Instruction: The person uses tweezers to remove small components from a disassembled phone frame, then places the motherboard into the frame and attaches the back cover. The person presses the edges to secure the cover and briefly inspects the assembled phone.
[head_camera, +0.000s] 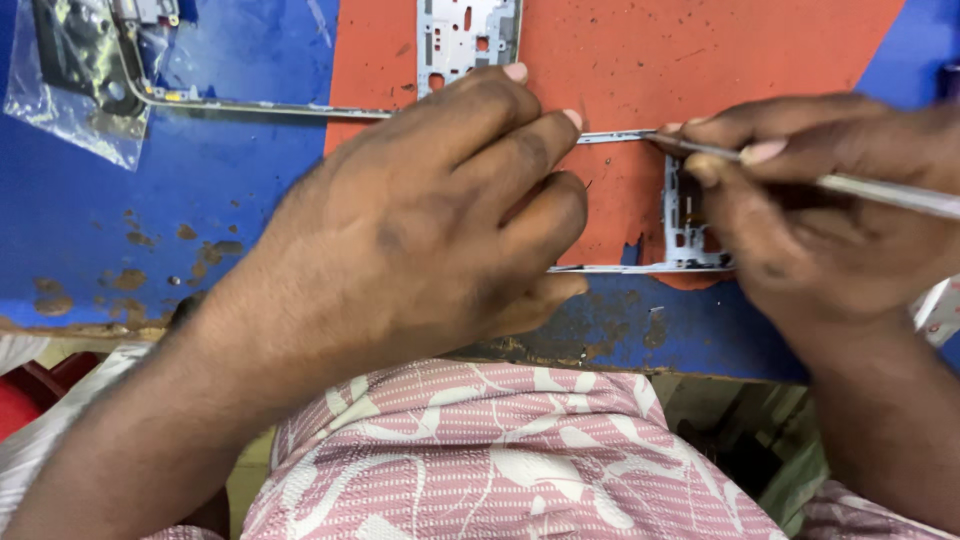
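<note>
Item: thin silver metal frame (690, 225), rectangular and open in the middle, with small cut-outs along its short right end. I see it lying flat on the orange mat (640, 60), close to the front edge of the workbench (230, 190); most of it is hidden under my left hand (430, 220).

Left hand: palm down on the frame, fingers together and pressed flat, pinning it.

Right hand (820, 220): fingers clamped on a slim metal tool (880, 190), whose tip meets the frame's far rail.

Count: two hands, one tool, one frame in hand. One second frame piece (468, 35) lies at the mat's back edge. One clear plastic bag (75, 80) with dark parts sits at the back left corner, a long thin metal strip (260, 103) running from it toward the mat.

Surface: blue-painted workbench, chipped and rust-spotted near the front edge. Below it, my pink patterned shirt (500, 460).
</note>
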